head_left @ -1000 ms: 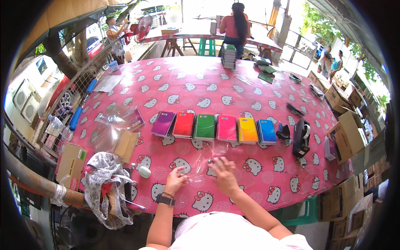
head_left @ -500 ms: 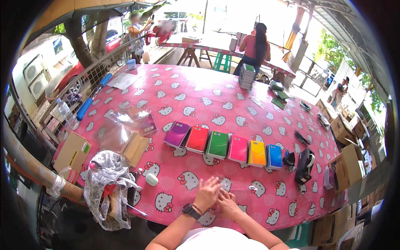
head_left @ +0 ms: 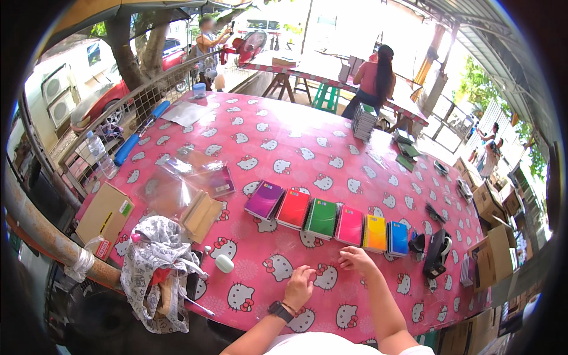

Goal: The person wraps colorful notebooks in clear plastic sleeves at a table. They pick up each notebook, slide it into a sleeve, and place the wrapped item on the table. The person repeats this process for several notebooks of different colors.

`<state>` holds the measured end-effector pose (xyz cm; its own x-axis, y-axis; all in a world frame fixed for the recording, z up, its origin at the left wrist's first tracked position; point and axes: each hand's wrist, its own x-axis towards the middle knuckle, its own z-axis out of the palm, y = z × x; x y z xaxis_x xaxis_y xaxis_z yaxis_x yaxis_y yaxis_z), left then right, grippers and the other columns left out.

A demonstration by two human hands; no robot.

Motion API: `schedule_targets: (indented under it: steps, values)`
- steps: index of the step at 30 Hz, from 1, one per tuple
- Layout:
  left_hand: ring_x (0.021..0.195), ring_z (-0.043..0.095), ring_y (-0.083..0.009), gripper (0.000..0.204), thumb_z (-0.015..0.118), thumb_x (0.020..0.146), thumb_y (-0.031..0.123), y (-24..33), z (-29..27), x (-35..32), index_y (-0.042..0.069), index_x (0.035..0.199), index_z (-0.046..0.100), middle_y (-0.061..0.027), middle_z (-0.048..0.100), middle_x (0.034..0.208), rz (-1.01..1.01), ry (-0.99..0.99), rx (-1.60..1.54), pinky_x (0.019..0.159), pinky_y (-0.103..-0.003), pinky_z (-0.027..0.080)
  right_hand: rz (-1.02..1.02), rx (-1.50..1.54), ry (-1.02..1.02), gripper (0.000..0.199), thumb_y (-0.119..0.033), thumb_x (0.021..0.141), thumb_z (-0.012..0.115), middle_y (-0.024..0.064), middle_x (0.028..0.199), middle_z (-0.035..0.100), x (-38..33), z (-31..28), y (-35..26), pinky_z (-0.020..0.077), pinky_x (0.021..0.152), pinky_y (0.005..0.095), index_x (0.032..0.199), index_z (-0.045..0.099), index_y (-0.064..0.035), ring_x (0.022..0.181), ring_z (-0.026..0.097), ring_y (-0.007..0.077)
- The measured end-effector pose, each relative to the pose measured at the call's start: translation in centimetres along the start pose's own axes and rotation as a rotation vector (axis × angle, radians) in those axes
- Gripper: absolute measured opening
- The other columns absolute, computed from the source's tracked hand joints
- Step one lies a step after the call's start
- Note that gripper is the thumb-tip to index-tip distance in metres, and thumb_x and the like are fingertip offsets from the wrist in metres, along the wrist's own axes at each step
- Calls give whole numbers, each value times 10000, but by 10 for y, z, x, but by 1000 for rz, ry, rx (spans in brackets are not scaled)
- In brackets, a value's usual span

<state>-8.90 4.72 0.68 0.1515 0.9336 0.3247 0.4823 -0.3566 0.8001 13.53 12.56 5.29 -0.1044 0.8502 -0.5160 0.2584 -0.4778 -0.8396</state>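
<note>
My left hand (head_left: 300,286), with a dark watch on its wrist, hovers low over the pink tablecloth, fingers loosely bent and apart, holding nothing I can see. My right hand (head_left: 356,260) is raised just in front of the notebook row, its fingers half curled and apart, with nothing visible in them. The row of spiral notebooks runs left to right: purple (head_left: 264,200), red (head_left: 293,209), green (head_left: 322,218), pink (head_left: 349,225), yellow (head_left: 374,233) and blue (head_left: 398,238). Several lie in small stacks. Neither hand touches them.
Clear plastic sleeves (head_left: 168,186), a brown cardboard piece (head_left: 202,216), a pale oval case (head_left: 224,263) and a patterned cloth bag (head_left: 155,266) lie left. A black tape dispenser (head_left: 436,253) stands right. Cartons (head_left: 496,257) line the right side. A person (head_left: 374,77) is beyond the table.
My hands, together before, have parted. The right one rose toward the notebooks, while the left stayed lower. The whole view shifted slightly.
</note>
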Motion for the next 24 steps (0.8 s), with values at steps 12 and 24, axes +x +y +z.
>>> schedule_targets:
  steps: [12, 24]
  values:
    - [910, 523, -215, 228, 577, 729, 88, -3, 20, 6, 112, 950, 625, -44, 559, 953, 256, 62, 442, 754, -340, 451, -764, -1358, 152, 452, -362, 806, 622, 143, 1174, 473, 130, 226, -164, 477, 828, 421, 1174, 531, -116, 1127, 461, 306]
    - [1050, 507, -255, 375, 616, 743, 61, 3, 9, 11, 49, 1111, 544, -117, 525, 1131, -25, 108, -263, 902, -361, 426, -964, -694, 288, 307, -48, 718, 637, 175, 975, 566, 130, 144, -164, 505, 725, 387, 1011, 547, -43, 858, 605, 304]
